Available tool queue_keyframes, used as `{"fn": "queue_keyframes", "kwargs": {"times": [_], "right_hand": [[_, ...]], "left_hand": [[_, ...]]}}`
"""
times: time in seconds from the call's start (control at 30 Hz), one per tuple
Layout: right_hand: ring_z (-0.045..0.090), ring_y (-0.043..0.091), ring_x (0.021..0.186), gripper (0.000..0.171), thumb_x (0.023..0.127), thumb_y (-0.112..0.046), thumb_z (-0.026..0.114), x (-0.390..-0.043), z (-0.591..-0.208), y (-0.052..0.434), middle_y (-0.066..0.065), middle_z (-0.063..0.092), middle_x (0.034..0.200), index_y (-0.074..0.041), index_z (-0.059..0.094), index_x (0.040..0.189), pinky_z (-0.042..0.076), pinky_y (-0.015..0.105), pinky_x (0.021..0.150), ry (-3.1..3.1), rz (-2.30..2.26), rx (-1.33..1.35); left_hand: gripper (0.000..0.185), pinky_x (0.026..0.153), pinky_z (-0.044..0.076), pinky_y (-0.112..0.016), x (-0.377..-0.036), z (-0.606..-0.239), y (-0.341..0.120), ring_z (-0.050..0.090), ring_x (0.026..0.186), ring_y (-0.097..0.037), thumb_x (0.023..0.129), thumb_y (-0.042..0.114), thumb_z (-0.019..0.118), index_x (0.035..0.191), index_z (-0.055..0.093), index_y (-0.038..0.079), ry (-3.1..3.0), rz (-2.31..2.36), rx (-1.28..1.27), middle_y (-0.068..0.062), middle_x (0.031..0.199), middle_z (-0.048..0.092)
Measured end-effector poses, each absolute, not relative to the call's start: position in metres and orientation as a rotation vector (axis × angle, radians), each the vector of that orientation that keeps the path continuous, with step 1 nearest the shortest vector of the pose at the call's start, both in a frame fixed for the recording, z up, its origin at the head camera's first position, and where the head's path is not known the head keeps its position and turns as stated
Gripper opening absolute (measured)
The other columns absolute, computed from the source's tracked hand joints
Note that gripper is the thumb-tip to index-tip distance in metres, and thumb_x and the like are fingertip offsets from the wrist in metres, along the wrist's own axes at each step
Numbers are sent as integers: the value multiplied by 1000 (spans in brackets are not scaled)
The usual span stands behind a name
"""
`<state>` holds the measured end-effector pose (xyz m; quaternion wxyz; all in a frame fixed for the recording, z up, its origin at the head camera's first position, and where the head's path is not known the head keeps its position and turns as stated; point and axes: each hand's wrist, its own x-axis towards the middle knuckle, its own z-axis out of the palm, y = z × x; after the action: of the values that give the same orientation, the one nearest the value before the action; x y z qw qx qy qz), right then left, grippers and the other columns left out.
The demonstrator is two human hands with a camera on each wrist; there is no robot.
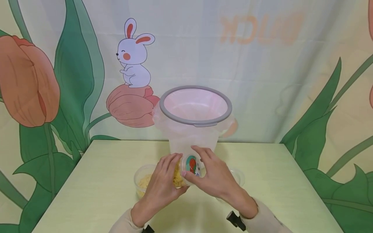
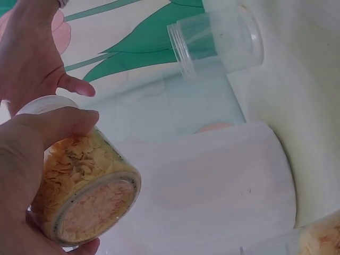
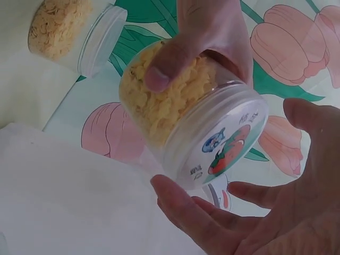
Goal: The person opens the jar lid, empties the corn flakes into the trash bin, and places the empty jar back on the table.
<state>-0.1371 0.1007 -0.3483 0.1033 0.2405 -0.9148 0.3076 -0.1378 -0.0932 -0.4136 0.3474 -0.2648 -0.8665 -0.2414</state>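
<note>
In the head view my left hand [image 1: 161, 183] grips a clear plastic jar [image 1: 177, 176] of yellow flakes, tilted sideways above the table. Its whitish screw lid [image 3: 218, 146], with a red and green picture on it, is on the jar and faces my right hand. My right hand [image 1: 217, 178] is spread around the lid side, fingers apart. In the right wrist view one fingertip [image 3: 166, 186] is right at the lid's rim, while the upper digit stands off from it. The left wrist view shows the jar's flake-filled base and my left thumb [image 2: 74, 122] across its side.
A second lidded jar [image 3: 58, 34] of pale flakes stands on the table at left. To the right is a clear jar [image 2: 218, 45] without flakes. Behind my hands stands a white bin [image 1: 193, 139] with a grey rim ring and liner, before a printed curtain [image 1: 198, 58].
</note>
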Motion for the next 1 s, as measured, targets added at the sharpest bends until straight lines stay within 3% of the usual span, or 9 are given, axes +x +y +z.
{"fn": "queue_keyframes", "kwargs": {"times": [0.33, 0.7, 0.83, 1.0], "right_hand": [[63, 13, 95, 72, 82, -63, 65, -136, -351, 93, -6, 59, 130, -25, 51, 140, 50, 29, 75, -2703, 892, 700], [61, 9, 87, 64, 81, -40, 76, -139, -355, 98, -5, 52, 135, -22, 52, 137, 52, 19, 67, -2598, 932, 915], [62, 12, 97, 63, 80, -36, 78, -140, -355, 99, -3, 51, 136, -21, 53, 136, 56, 24, 75, -2558, 901, 995], [59, 17, 117, 66, 75, -25, 83, -144, -355, 102, 1, 50, 140, -21, 53, 134, 56, 33, 91, -2475, 781, 1146]], "left_hand": [[99, 99, 48, -41, -139, -416, -93, 52, 116, -27, 52, 26, 94, 137, 47, 5, -2236, -607, -693, -9, 132, 54], [96, 100, 48, -41, -138, -416, -93, 51, 116, -27, 56, 29, 93, 137, 46, 6, -2249, -603, -687, -9, 131, 54], [90, 99, 48, -42, -138, -416, -94, 51, 116, -27, 60, 27, 89, 137, 47, 5, -2237, -596, -691, -10, 131, 54], [97, 99, 48, -42, -137, -415, -95, 51, 117, -27, 55, 26, 93, 138, 46, 6, -2235, -605, -692, -10, 132, 54]]}}
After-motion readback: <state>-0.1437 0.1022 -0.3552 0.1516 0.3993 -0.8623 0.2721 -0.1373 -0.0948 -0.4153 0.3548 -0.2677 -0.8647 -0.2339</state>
